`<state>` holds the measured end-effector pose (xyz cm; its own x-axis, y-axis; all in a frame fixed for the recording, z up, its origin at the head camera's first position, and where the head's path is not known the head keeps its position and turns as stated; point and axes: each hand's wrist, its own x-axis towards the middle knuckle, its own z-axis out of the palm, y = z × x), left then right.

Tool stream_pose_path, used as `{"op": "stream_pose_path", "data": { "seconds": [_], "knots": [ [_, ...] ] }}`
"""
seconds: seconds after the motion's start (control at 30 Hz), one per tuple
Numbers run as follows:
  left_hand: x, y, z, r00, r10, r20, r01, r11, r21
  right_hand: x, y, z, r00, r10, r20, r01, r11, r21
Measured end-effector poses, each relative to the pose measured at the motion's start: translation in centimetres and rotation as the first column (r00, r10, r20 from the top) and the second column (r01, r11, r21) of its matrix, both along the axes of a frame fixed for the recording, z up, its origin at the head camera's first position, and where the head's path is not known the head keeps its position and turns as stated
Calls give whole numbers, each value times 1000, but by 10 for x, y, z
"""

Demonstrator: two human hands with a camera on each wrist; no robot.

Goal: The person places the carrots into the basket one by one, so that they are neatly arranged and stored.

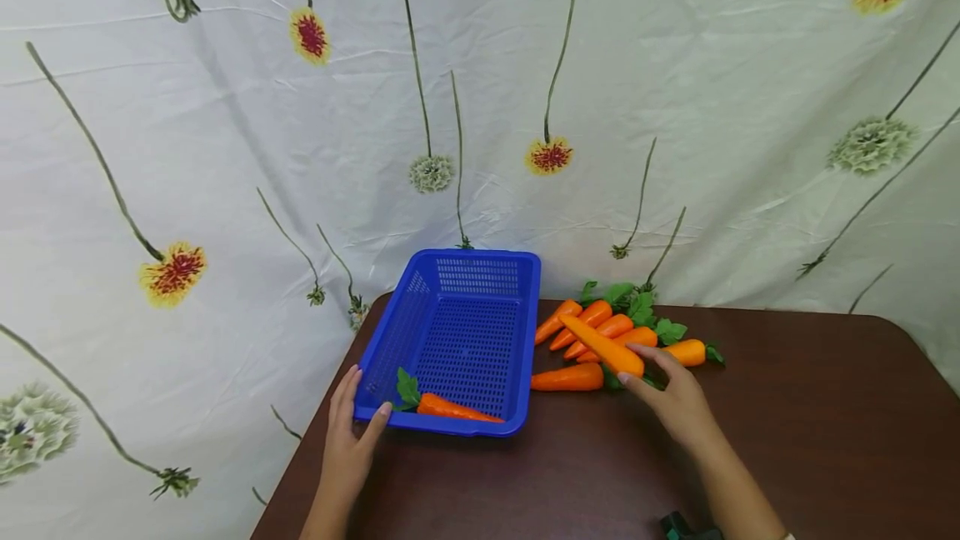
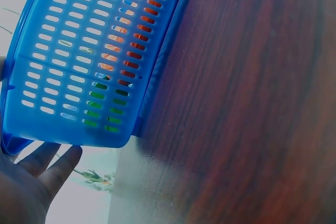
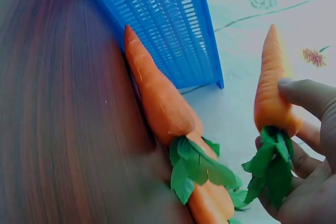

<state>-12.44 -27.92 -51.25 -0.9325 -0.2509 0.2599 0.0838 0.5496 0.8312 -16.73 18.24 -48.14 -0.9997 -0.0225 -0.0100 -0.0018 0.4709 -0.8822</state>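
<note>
right hand (image 1: pixel 675 402) has its grip closed round a carrot (image 1: pixel 602 345) at the thick end by the green leaves, fingers and thumb curled on it, tip pointing toward the basket (image 1: pixel 480 269). the carrot is lifted just above the carrot pile (image 1: pixel 600 332) on the dark worktop (image 1: pixel 810 415), right of the basket. left hand (image 1: pixel 347 436) rests against the basket's near left corner, fingers fairly straight, thumb on the rim, steadying rather than clasping. one carrot in basket (image 1: pixel 450 407) lies along the near wall.

handling, as a guess: the carrots look moulded plastic with a smooth, slightly glossy skin, so probably light, stiff, a bit slippery. the thick shoulder seems the best hold; the fabric-like leaves look floppy and would give poor control. basket is perforated plastic, likely light enough to slide if nudged.

no brand, label or writing readable anywhere. flowered cloth (image 1: pixel 480 107) hangs behind.
</note>
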Motion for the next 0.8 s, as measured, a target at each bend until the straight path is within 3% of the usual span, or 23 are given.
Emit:
{"op": "stream_pose_path", "data": {
  "seconds": [0.33, 0.8],
  "knots": [
    [0, 0, 1, 1000, 1, 5, -1, 1000, 0, 1, -18, 10, 998, 18, -57, -19, 1000, -19],
    [1, 1, 2, 1000, -7, 8, 7, 1000, 14, 0, -46, 23, 975, 124, -186, -132, 991, -35]
  ]
}}
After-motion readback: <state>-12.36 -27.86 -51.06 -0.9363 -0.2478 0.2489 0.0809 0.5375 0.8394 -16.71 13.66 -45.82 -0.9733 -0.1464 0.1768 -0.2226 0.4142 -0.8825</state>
